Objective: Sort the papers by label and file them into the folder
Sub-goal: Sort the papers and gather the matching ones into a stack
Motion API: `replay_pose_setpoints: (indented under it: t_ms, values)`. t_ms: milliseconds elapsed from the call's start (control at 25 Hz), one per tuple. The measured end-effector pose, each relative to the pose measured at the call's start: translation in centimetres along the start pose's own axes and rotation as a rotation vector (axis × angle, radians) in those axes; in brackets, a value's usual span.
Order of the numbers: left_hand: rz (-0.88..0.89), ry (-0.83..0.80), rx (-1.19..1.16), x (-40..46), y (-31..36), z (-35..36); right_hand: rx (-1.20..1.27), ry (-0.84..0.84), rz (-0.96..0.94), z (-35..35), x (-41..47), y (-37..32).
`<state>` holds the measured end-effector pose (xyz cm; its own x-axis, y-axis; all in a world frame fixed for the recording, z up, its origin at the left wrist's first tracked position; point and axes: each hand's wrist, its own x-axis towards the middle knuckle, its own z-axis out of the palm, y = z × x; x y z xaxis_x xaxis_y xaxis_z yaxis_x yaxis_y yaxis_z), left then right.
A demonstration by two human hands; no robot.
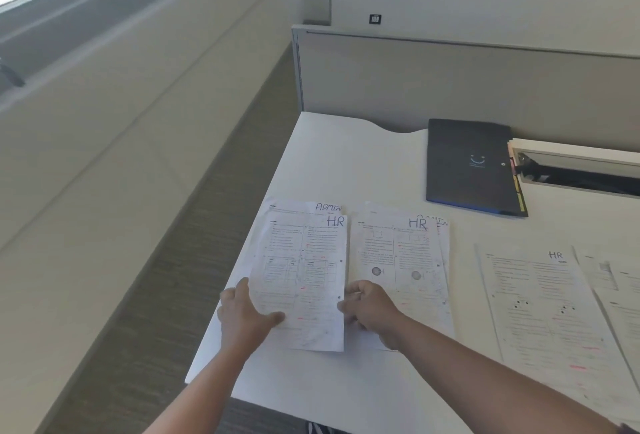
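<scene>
Paper marked "HR" (304,281), a white printed sheet with red pen marks, lies near the left corner of the white desk (346,163), and we see both hands on it. The left hand (242,312) pinches its left edge, thumb lying on top of the sheet and the other fingers curled at or under the margin. The right hand (367,305) grips the right edge, fingers bent around it; we cannot tell how far they reach beneath. Under this sheet lies another white page labelled "ADMIN" (327,207), its top edge showing above the upper one.

Just beside it on the right rests a second white sheet marked "HR" (394,253), with another page under it whose label is mostly hidden. Further right, apart from these, lies a third white sheet marked "HR" (543,302), and beyond it more white printed papers (620,281) run out of the frame.

The dark, flat, closed folder with a small smile mark (471,167) sits at the back of the desk, well apart from the hands, coloured tabs (519,194) showing along its right edge. A grey partition (450,80) stands behind the desk.
</scene>
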<state>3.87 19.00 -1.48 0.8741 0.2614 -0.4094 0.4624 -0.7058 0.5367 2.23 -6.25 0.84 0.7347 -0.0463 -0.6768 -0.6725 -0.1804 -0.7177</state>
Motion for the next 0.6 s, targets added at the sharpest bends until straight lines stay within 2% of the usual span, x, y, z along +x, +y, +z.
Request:
replay_pose_setpoints:
  t_ms: [120,280,360,520,600]
  values:
    - [-0.004,-0.010,-0.026,0.1,-0.2,-0.1,-0.041,-0.050,0.018,0.9,-0.2,-0.2]
    - [0.016,0.044,-0.034,-0.3,-0.1,-0.6,-0.060,0.019,-0.032,0.8,-0.4,-0.1]
    - [0.027,0.056,-0.146,-0.5,0.6,-1.1,0.003,0.029,-0.066,-0.4,-0.7,0.1]
    - [-0.003,-0.131,-0.526,-0.1,2.7,-1.1,0.070,-0.001,-0.084,-3.3,-1.8,1.5]
    - [-0.011,-0.228,-0.595,-0.1,4.0,-0.1,0.084,-0.002,-0.070,-4.7,-2.4,2.2]
